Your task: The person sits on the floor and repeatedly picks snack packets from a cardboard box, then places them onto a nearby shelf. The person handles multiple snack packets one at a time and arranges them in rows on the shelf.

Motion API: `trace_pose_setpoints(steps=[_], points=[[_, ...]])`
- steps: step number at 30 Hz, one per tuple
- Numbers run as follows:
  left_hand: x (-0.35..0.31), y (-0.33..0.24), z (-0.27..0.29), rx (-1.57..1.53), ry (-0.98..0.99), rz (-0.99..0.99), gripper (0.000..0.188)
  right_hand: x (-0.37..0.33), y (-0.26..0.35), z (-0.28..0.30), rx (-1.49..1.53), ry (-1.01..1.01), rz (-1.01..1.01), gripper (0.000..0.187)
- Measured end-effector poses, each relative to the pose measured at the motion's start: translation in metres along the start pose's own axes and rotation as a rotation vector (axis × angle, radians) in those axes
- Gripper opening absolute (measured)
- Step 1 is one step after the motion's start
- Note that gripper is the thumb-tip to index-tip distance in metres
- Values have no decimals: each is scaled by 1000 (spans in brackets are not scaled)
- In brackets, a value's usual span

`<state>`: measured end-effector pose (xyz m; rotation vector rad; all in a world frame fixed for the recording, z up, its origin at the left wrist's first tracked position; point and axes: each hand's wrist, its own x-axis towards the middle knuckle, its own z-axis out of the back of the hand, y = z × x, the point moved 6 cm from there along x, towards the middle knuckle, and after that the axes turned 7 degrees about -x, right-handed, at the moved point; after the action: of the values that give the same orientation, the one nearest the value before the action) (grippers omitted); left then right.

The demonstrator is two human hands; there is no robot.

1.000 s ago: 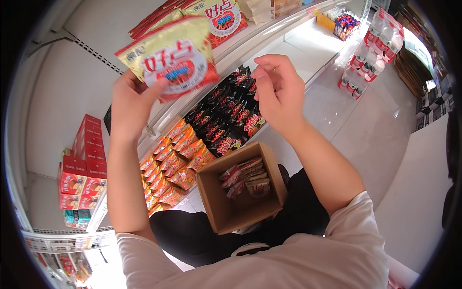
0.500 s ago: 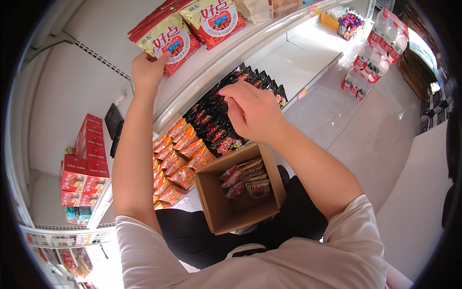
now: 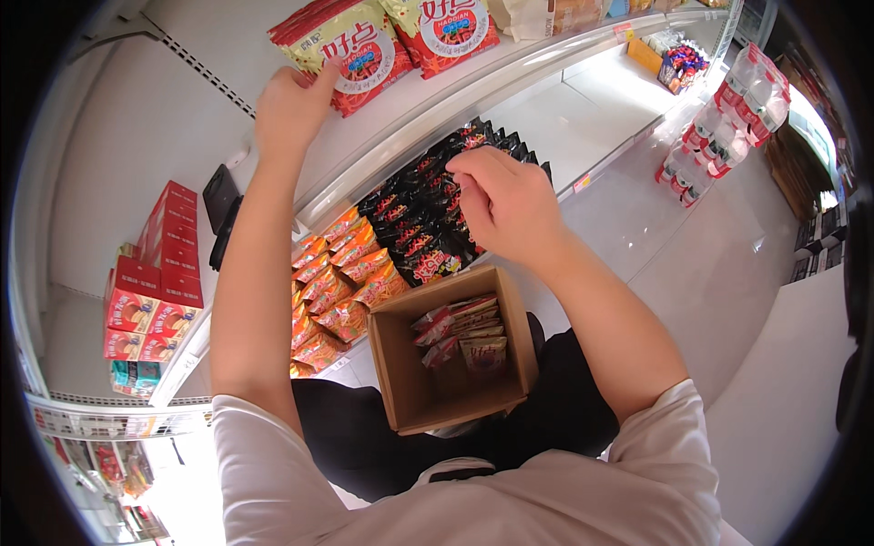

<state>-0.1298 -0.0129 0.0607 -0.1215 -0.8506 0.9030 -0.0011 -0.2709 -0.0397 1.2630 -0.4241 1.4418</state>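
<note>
My left hand (image 3: 296,107) is raised to the upper shelf, at the left edge of a row of red-and-yellow snack bags (image 3: 364,64). Its thumb touches the front bag, apart from the bent fingers. A second row of the same bags (image 3: 448,35) stands beside it. In mid-air in front of the lower shelf, my right hand (image 3: 514,200) is loosely closed, with nothing visible in it. Below, an open cardboard box (image 3: 401,414) rests at my lap with several red-and-cream snack bags (image 3: 462,329) inside.
Black snack bags (image 3: 419,214) and orange ones (image 3: 341,282) fill the lower shelf. Red boxes (image 3: 164,282) are stacked on the left, near a dark phone-like object (image 3: 220,200). Shrink-wrapped bottle packs (image 3: 719,127) stand on the floor at right. The shelf's front edge (image 3: 401,146) runs between my arms.
The view has shifted, so the shelves sit lower and further right in the picture. My left hand stays by the same row of bags; my right hand remains curled over the lower shelf.
</note>
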Motion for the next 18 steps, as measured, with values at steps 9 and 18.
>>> trace_pose_setpoints(steps=[9, 18], points=[[-207, -51, -20, -482, 442, -766, 11, 2, -24, 2, -41, 73, -127, 7], [-434, 32, -204, 45, 1421, -505, 17, -2, -11, -26, -23, 333, 21, 6]])
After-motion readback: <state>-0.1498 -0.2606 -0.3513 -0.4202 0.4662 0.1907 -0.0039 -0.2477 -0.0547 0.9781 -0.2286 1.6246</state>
